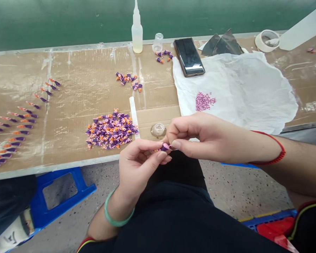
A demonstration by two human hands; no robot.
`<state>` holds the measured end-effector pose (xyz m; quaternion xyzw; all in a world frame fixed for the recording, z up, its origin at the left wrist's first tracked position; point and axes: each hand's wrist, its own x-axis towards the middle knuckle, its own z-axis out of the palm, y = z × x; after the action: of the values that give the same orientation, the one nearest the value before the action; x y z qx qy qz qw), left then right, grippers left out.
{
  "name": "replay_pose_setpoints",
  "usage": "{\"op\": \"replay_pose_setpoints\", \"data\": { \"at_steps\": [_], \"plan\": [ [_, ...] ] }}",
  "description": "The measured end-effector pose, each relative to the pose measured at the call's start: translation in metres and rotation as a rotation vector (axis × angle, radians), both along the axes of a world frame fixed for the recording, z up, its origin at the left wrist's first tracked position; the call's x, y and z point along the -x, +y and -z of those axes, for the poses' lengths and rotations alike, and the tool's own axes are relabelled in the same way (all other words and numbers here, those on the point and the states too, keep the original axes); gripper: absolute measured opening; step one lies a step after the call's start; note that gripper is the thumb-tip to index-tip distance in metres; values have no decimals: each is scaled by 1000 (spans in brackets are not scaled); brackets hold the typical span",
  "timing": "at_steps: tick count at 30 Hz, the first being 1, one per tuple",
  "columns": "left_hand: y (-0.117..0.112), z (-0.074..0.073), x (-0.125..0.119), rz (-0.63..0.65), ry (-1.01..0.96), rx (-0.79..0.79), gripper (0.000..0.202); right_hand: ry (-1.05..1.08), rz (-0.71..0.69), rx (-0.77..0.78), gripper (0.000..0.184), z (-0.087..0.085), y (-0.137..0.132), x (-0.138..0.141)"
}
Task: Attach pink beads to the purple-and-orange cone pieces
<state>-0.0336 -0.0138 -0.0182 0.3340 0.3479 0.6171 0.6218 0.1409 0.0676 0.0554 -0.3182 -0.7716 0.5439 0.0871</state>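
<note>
My left hand (142, 163) pinches a small purple, pink and orange figurine (165, 147) between thumb and fingers, just in front of the table edge. The thumb and fingertips of my right hand (197, 135) are pressed together at the figurine's right end. Whatever they hold, if anything, is too small to make out. A heap of similar figurines (110, 128) lies on the cardboard to the left of my hands. Just beyond my fingers sits a small clear dish (158, 129). Tiny pink pieces (204, 101) are piled on a white paper sheet (242, 84) at the right.
Figurines in slanting rows (22, 132) lie at the left. Toward the back stand a dropper bottle (137, 35) and a clear cup (158, 43). A phone (189, 56) rests on the paper's edge, with a tape roll (267, 40) farther right. A blue stool (60, 193) is below.
</note>
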Motion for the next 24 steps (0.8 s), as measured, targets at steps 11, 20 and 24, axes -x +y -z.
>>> {"op": "replay_pose_setpoints", "data": {
  "at_steps": [11,20,24],
  "plan": [
    [-3,3,-6,-42,1,-17,14,-1,23,-113,12,0,-5,1],
    [-3,2,-4,-49,63,-36,11,5,-32,-228,13,-3,-6,1],
    [-2,1,-4,-63,89,-41,9,-21,-22,-297,12,-5,-8,2]
  ]
}}
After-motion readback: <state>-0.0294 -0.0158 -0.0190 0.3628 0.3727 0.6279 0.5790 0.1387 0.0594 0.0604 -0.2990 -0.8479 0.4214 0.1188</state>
